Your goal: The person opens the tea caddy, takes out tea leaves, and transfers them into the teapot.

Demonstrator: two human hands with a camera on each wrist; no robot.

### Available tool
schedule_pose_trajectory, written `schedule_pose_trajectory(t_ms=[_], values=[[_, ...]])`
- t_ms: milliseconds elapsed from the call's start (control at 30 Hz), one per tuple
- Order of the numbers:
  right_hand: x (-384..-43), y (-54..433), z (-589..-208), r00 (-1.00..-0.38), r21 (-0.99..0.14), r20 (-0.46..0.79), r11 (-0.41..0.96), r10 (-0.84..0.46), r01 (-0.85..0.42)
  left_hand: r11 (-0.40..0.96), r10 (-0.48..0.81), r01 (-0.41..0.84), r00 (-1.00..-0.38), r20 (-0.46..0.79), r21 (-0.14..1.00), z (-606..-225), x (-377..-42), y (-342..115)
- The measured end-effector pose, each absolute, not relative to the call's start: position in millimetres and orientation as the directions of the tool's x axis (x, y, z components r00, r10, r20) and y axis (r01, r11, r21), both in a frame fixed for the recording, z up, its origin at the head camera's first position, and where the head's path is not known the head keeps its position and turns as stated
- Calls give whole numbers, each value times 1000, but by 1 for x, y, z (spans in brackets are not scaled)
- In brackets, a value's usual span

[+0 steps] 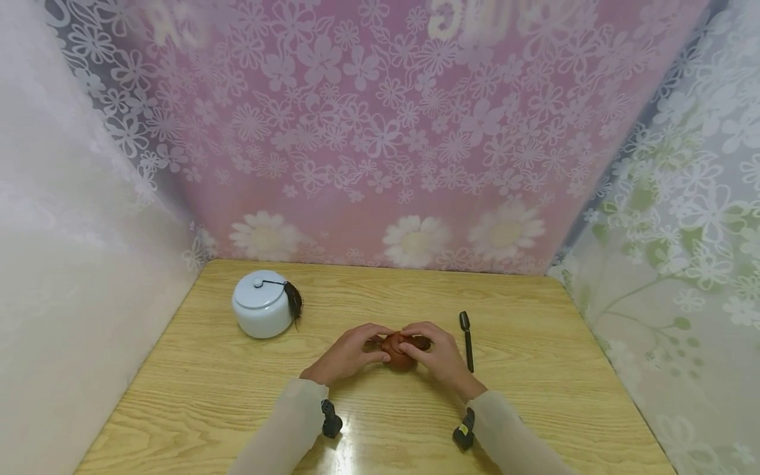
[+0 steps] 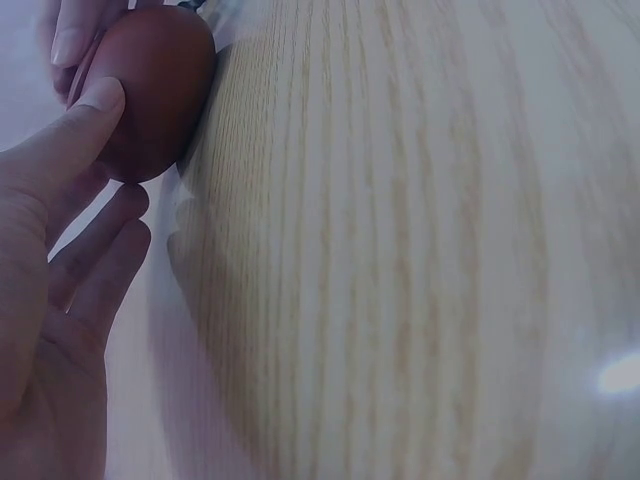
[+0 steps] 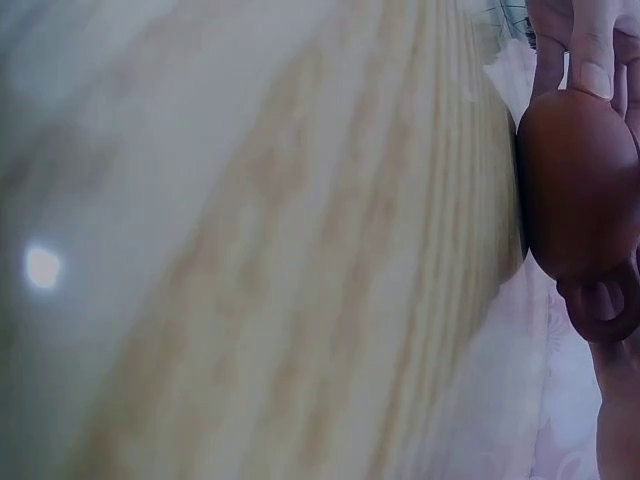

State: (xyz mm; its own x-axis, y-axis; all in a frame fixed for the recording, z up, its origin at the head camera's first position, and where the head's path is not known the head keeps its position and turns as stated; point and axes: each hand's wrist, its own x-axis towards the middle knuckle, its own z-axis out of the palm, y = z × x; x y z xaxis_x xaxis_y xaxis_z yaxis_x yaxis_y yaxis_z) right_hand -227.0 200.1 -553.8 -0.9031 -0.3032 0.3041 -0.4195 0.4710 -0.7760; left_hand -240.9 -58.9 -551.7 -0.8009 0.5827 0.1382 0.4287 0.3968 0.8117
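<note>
A small reddish-brown clay teapot (image 1: pixel 399 359) stands on the wooden table between both hands. My left hand (image 1: pixel 350 353) holds its left side; the thumb presses the rounded body (image 2: pixel 165 90) in the left wrist view, with the other fingers farther round. From the right, my right hand (image 1: pixel 439 356) grips the pot, its thumb over the lid and its fingers behind. In the right wrist view the looped handle (image 3: pixel 603 325) shows below the body, with part of the right hand (image 3: pixel 625 420) beside it. The hands partly cover the teapot's sides in the head view.
A pale blue lidded jar (image 1: pixel 261 313) with a dark tassel (image 1: pixel 293 301) stands at the back left of the table (image 1: pixel 196 396). Just right of the right hand lies a dark, slim scoop-like tool (image 1: pixel 467 340). Flowered curtains (image 1: pixel 380 132) enclose the back and sides.
</note>
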Motion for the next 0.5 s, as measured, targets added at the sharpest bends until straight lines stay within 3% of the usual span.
schedule_pose_trajectory(t_ms=[500], values=[[-228,198,-549,-896,-783,332,444,-295,-436,396,577,398,-809,113,828,-554,-242,-60]])
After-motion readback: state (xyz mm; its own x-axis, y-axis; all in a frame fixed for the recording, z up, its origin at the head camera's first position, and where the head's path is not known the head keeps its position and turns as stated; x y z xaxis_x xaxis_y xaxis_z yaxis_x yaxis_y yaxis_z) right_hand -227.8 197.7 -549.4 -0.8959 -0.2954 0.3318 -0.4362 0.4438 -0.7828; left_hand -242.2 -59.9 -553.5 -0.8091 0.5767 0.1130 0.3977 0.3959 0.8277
